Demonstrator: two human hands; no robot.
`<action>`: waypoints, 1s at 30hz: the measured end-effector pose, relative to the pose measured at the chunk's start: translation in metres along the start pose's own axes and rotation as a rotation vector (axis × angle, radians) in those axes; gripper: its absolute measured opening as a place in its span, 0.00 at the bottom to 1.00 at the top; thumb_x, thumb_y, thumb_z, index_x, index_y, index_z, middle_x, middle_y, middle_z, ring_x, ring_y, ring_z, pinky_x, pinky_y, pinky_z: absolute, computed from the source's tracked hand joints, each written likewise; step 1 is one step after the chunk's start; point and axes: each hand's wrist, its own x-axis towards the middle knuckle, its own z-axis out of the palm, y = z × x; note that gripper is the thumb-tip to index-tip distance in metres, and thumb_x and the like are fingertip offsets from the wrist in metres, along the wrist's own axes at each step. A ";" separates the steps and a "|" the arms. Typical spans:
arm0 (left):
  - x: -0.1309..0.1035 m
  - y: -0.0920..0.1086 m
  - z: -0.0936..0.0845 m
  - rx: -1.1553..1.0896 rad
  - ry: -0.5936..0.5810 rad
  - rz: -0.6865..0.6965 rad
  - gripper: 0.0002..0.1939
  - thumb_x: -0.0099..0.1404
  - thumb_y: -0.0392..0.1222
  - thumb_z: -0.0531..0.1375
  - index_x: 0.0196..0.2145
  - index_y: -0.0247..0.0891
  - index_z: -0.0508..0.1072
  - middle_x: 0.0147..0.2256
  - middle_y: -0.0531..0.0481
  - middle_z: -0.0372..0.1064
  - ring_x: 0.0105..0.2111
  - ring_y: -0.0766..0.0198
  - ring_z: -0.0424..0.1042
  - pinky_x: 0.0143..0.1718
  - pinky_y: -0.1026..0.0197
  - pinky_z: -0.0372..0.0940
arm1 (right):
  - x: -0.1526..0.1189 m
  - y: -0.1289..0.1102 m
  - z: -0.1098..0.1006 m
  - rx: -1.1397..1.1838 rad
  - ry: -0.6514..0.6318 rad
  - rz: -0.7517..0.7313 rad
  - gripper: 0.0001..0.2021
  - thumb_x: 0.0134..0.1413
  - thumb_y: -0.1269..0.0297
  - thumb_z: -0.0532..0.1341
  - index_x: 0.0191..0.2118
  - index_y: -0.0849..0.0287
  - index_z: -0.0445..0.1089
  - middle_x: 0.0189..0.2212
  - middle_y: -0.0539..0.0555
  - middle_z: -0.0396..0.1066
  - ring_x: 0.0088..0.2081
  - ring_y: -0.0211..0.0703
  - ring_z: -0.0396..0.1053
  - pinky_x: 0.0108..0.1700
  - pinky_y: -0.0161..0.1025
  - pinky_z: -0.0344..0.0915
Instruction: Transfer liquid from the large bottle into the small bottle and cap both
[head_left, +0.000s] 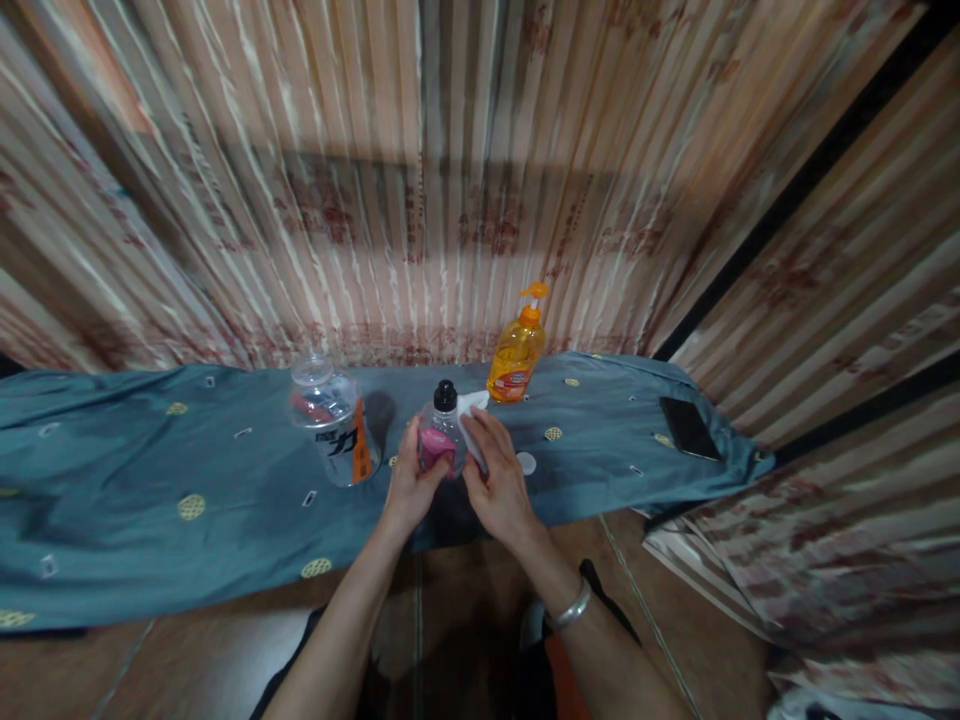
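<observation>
A clear bottle [439, 437] with a pink label and a black cap stands upright in front of me. My left hand [415, 475] is wrapped round its left side, with the thumb across the front. On the other side my right hand [495, 475] presses a white tissue [472, 405] against the bottle. The tissue sticks up above my fingers next to the cap. Just behind my right hand stands a pump bottle [517, 355] of yellow-orange liquid, and a small white round disc [526, 463] lies to that hand's right.
A large clear plastic bottle [334, 425] with an orange and black label stands at the left. A dark phone [688, 428] lies at the right end of the blue-green cloth [247, 510]. Pleated curtains [450, 200] hang close behind.
</observation>
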 end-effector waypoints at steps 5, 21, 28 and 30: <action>0.002 0.005 -0.003 -0.099 -0.029 -0.065 0.35 0.61 0.47 0.67 0.64 0.47 0.66 0.60 0.44 0.71 0.59 0.48 0.72 0.55 0.47 0.70 | 0.007 0.005 0.000 0.049 -0.008 0.030 0.32 0.59 0.75 0.54 0.68 0.52 0.65 0.66 0.59 0.67 0.69 0.51 0.62 0.71 0.59 0.62; -0.014 0.019 0.000 0.002 0.004 -0.030 0.27 0.63 0.44 0.63 0.58 0.44 0.64 0.53 0.43 0.76 0.54 0.49 0.76 0.56 0.45 0.70 | -0.004 -0.001 0.011 -0.093 0.015 -0.048 0.32 0.67 0.72 0.52 0.74 0.49 0.55 0.69 0.60 0.63 0.71 0.53 0.59 0.71 0.63 0.62; -0.028 0.022 -0.012 -0.037 -0.032 -0.002 0.20 0.66 0.45 0.59 0.55 0.43 0.66 0.55 0.40 0.75 0.56 0.50 0.76 0.54 0.45 0.73 | -0.005 -0.006 0.010 -0.040 0.046 -0.012 0.30 0.67 0.71 0.52 0.73 0.50 0.57 0.68 0.60 0.64 0.70 0.50 0.60 0.71 0.59 0.63; -0.024 0.023 -0.014 -0.032 -0.036 -0.006 0.19 0.64 0.45 0.62 0.53 0.43 0.68 0.53 0.41 0.75 0.55 0.50 0.76 0.52 0.46 0.75 | -0.008 -0.009 0.009 -0.040 0.041 -0.007 0.31 0.66 0.72 0.53 0.72 0.49 0.58 0.68 0.60 0.64 0.70 0.50 0.61 0.71 0.58 0.64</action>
